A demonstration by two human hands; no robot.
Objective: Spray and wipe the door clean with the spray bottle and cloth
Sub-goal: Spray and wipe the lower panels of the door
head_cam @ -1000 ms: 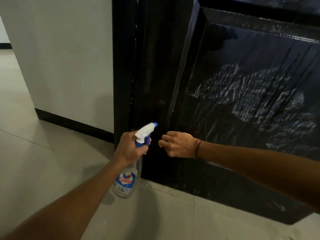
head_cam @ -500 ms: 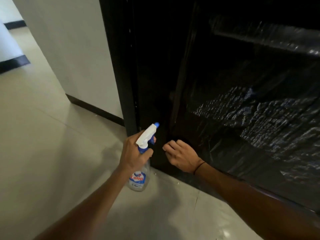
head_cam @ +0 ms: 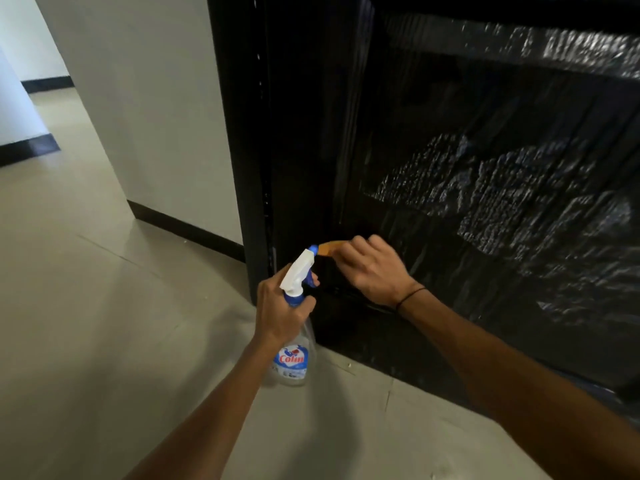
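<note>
A glossy black door (head_cam: 467,174) wrapped in wrinkled plastic film fills the right half of the view. My left hand (head_cam: 280,306) grips the neck of a clear spray bottle (head_cam: 292,358) with a white and blue trigger head, its nozzle aimed at the door's lower left corner. Beside it, my right hand (head_cam: 372,268) holds a small orange cloth (head_cam: 329,249) against the door; only the cloth's tip shows past my fingers.
A black door frame (head_cam: 242,150) stands left of the door. A white wall (head_cam: 149,109) with a dark skirting board runs away to the left. Pale floor tiles (head_cam: 104,323) spread below, and a corridor opens at the far left.
My right hand has risen a little along the door's lower edge, and the orange cloth tip now shows. The left hand keeps its hold on the bottle. The view has shifted slightly.
</note>
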